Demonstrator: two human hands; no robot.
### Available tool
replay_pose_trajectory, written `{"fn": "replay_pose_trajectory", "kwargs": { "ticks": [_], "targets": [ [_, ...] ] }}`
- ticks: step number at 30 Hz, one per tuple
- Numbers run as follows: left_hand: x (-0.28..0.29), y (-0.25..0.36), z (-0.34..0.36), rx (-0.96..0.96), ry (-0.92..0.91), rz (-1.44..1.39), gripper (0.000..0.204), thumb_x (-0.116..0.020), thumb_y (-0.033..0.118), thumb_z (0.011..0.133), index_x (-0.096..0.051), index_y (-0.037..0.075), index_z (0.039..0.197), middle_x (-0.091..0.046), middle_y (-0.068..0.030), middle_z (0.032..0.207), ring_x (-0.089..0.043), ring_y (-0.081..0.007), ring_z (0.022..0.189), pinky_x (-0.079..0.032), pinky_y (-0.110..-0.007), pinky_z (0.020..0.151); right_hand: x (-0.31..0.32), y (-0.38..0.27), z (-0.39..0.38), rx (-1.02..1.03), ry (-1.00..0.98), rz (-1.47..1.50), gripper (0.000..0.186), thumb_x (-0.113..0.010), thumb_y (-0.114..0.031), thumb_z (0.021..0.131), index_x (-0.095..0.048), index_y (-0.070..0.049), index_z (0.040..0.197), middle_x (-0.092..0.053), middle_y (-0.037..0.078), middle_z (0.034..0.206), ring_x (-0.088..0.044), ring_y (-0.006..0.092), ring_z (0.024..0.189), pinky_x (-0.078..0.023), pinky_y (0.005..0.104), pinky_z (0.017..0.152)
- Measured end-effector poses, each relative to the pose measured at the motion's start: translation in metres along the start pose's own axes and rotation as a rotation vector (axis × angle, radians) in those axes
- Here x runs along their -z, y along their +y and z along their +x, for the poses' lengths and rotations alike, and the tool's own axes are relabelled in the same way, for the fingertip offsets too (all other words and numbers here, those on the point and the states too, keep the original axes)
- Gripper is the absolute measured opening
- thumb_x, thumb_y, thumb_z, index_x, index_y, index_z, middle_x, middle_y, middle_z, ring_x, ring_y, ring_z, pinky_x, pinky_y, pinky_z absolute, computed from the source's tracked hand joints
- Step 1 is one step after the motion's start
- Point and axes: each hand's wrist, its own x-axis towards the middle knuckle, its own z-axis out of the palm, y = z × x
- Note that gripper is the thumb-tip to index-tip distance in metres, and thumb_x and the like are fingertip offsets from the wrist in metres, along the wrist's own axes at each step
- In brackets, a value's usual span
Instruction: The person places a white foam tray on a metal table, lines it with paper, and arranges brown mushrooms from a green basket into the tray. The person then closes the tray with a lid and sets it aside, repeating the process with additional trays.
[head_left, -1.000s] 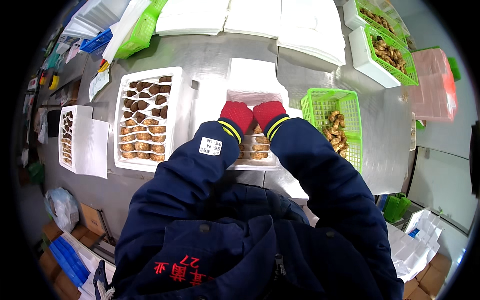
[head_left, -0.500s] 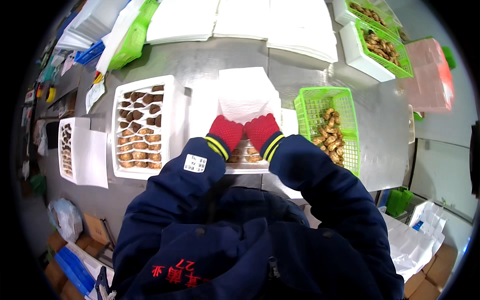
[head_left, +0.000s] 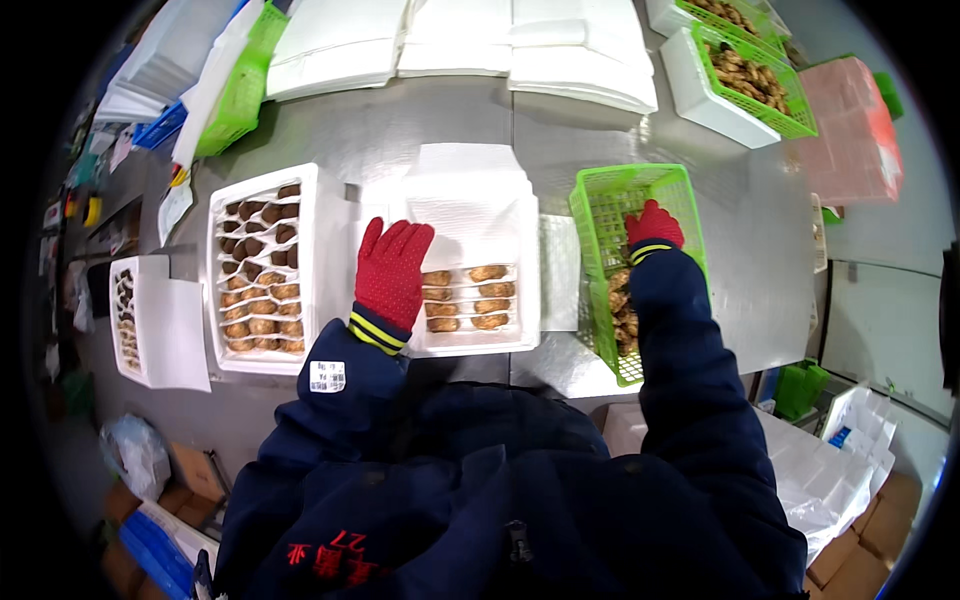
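Here's the left hand [head_left: 393, 268], red-gloved, fingers stretched out and thumb apart over the left rim of the white foam box [head_left: 533, 270], nothing visible in its grasp. Over to the right, by the counter's [head_left: 440, 115] near edge, the right hand [head_left: 657, 225] is at the green basket [head_left: 594, 262], toward its far right corner, fingers curled; whether they hold anything, I can't tell. Left of that sleeve lie brown, knobbly pieces [head_left: 622, 310], heaped toward the basket's near end. They look light, firm but easily bruised, dry rather than slippery: a gentle pinch around the thick middle should suit. And matching pieces [head_left: 492, 290] line up in short rows along the box's near edge, white dividers between.
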Motion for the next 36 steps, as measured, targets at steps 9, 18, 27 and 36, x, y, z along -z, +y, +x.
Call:
{"fn": "replay_pose_trajectory", "kwargs": {
  "ticks": [9, 18, 27, 36],
  "targets": [
    [0.001, 0.002, -0.010, -0.058, 0.096, -0.096, 0.039, -0.063, -0.002, 0.073, -0.059, 0.008, 0.110, -0.061, -0.0119, 0.107, -0.056, -0.0310, 0.105, -0.039, -0.047, 0.099, 0.057, -0.022, -0.045, 0.365, 0.212, 0.684, 0.030, -0.063, -0.018, 0.074, -0.062, -0.006, 0.101, -0.063, 0.017, 0.091, -0.062, 0.0352, 0.086, -0.050, 0.0442, 0.075],
    [-0.038, 0.024, 0.022, 0.116, -0.287, -0.121, 0.042, -0.061, 0.006, 0.074, -0.055, 0.005, 0.116, -0.059, -0.0144, 0.115, -0.056, -0.0342, 0.100, -0.046, -0.042, 0.085, 0.067, -0.152, -0.111, 1.305, 0.174, 0.125, 0.014, -0.057, -0.016, 0.077, -0.062, -0.015, 0.091, -0.064, 0.004, 0.084, -0.060, 0.0233, 0.085, -0.043, 0.0410, 0.079],
    [-0.051, 0.021, 0.027, 0.004, -0.456, -0.124, 0.030, -0.053, 0.007, 0.076, -0.060, 0.012, 0.105, -0.061, -0.0113, 0.104, -0.057, -0.0333, 0.093, -0.049, -0.041, 0.078, 0.097, -0.063, -0.086, 0.963, 0.287, 0.701, 0.024, -0.061, -0.002, 0.080, -0.064, -0.006, 0.104, -0.066, 0.013, 0.097, -0.063, 0.0289, 0.089, -0.049, 0.0351, 0.079],
    [-0.054, 0.026, 0.031, -0.036, -0.493, -0.170, 0.042, -0.058, 0.003, 0.070, -0.059, 0.013, 0.111, -0.059, -0.0105, 0.112, -0.055, -0.0334, 0.100, -0.048, -0.042, 0.083, 0.009, 0.074, -0.018, 0.068, 0.251, 0.439, 0.026, -0.064, -0.030, 0.079, -0.067, -0.010, 0.095, -0.067, 0.015, 0.086, -0.065, 0.0289, 0.082, -0.050, 0.0360, 0.074]
  ]
}}
